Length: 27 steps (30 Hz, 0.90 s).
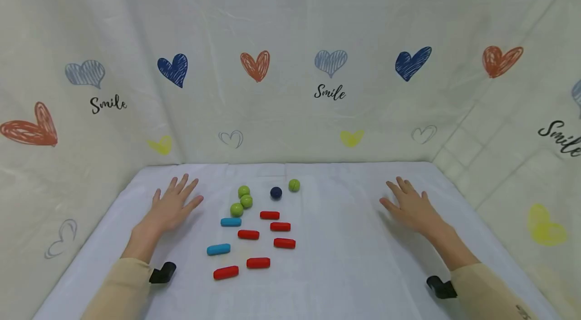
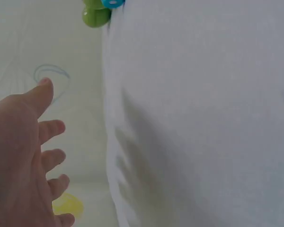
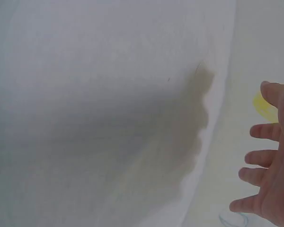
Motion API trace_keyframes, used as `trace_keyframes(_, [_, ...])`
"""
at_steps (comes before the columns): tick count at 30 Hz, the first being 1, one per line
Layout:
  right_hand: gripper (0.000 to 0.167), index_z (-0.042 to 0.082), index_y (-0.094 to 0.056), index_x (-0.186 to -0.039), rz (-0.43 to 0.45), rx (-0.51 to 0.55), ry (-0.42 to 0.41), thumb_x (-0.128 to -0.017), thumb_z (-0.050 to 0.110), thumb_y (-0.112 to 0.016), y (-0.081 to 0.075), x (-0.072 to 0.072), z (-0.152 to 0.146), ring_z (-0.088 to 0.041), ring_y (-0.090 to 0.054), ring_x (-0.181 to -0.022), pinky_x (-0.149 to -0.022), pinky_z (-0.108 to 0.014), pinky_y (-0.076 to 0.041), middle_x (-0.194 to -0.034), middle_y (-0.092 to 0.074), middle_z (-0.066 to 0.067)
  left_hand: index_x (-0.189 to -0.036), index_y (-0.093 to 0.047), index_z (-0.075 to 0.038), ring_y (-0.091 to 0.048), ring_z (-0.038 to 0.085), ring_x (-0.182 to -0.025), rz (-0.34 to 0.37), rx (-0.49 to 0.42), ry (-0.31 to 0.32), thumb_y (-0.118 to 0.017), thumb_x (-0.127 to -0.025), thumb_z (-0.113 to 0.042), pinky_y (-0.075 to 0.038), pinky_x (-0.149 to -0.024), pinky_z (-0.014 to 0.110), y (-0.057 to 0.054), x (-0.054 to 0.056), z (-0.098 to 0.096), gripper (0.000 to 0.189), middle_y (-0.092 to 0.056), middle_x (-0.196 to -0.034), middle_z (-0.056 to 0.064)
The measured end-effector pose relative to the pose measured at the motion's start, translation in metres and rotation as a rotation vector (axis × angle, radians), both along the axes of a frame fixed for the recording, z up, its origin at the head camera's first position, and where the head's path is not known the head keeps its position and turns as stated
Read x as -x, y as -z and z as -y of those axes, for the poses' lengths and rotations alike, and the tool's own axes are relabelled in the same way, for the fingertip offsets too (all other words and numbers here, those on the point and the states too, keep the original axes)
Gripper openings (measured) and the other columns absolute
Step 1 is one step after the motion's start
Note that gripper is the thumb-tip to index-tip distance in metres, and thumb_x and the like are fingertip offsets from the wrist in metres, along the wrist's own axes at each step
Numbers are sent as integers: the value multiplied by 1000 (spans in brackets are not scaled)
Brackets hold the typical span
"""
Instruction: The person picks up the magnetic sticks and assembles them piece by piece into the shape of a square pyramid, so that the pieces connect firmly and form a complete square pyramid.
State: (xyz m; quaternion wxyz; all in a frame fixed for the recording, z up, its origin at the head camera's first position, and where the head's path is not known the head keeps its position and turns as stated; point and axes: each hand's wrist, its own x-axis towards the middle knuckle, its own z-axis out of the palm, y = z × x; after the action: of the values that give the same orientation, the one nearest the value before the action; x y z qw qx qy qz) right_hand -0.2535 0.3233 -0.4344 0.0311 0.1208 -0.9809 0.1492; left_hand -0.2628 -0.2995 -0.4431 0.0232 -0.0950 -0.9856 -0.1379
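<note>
My left hand (image 1: 169, 209) is held over the left side of the table with its fingers spread, casting a shadow in the left wrist view. Over the right side hovers my right hand (image 1: 413, 211), fingers apart and holding nothing. Between them, nearer the left hand, lie small pieces. Green balls (image 1: 237, 209) cluster at the back, and another green ball (image 1: 294, 185) sits right of a dark blue ball (image 1: 276, 193). Several red rods (image 1: 258, 263) lie scattered in front. Two blue rods (image 1: 219, 249) are on the left of these.
A white cloth (image 1: 345, 249) covers the table. Behind and on both sides hangs a pale curtain (image 1: 290, 22) printed with hearts and words. Black wrist mounts (image 1: 163, 273) stick out from the sleeves.
</note>
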Motion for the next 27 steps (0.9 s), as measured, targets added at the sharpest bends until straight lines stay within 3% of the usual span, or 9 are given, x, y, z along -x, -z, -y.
trace_keyframes(6, [50,-8,-55,-137,-59,125,-77,-105,29,-60,-7,3,26,-53,-44,-133,-107,-66,-35,-143,-49,-34,-155,-43,-8,-23,51,-147,-72,-32,48,-54,-104,-47,-12,-110,76,-4,-3,-28,66,-29,-161,27])
trace_keyframes(11, [38,-5,-62,-130,-74,230,-132,-103,21,-63,-9,8,47,-44,-56,-123,-101,-60,-44,-130,-63,-24,-145,-56,-11,-41,45,-136,-164,-115,123,-64,-102,-38,-26,-108,71,-5,-5,-53,52,-48,-147,23])
trace_keyframes(14, [33,-4,-65,-126,-81,297,-166,-102,18,-65,-8,11,59,-40,-62,-114,-94,-57,-50,-123,-67,-20,-135,-63,-11,-51,38,-125,-183,-193,158,-70,-99,-31,-37,-105,64,-7,-8,-69,42,-57,-134,17])
trace_keyframes(19, [24,-2,-68,-118,-65,395,-191,-100,13,-67,-4,19,79,-29,-67,-104,-88,-50,-54,-112,-71,-10,-124,-67,-7,-58,30,-111,-142,-334,209,-74,-97,-22,-54,-92,50,-10,-14,-97,31,-62,-122,12])
trace_keyframes(23, [22,-1,-69,-117,-29,458,-184,-100,13,-67,4,31,94,-25,-67,-102,-88,-45,-55,-109,-72,-5,-117,-69,-6,-61,28,-102,-92,-422,255,-74,-96,-15,-57,-86,45,-10,-18,-117,24,-65,-111,9])
trace_keyframes(27, [22,-1,-69,-116,5,504,-185,-99,12,-68,10,41,110,-25,-67,-102,-89,-45,-54,-108,-72,-5,-115,-70,-6,-62,26,-98,-18,-450,283,-75,-95,-13,-57,-85,41,-8,-22,-133,21,-66,-106,5])
